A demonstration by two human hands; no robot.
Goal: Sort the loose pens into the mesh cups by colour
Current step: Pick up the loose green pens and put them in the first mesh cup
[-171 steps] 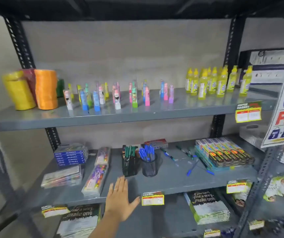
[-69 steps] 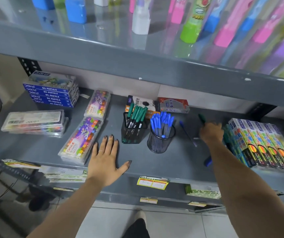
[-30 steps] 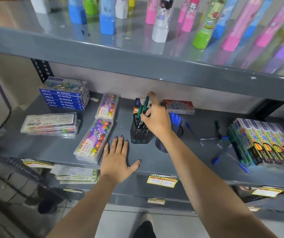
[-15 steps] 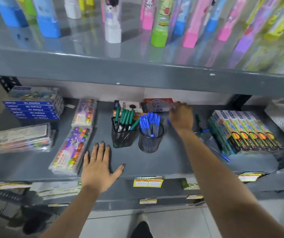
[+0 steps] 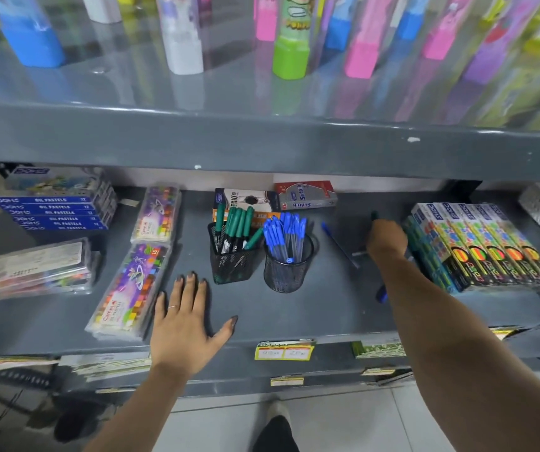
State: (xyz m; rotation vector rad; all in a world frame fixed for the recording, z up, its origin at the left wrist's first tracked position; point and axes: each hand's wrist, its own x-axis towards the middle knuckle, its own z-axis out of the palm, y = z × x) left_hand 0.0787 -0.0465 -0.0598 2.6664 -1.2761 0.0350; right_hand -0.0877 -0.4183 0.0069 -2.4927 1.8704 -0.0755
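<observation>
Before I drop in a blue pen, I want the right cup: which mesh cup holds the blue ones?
The round mesh cup, on the right of the pair; the square mesh cup holds green pens.

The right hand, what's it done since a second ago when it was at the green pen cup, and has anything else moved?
The right hand left the green pen cup and moved right to the loose pens beside the colour boxes, closing around a green pen. The left hand stayed flat on the shelf; both cups stayed put.
</observation>
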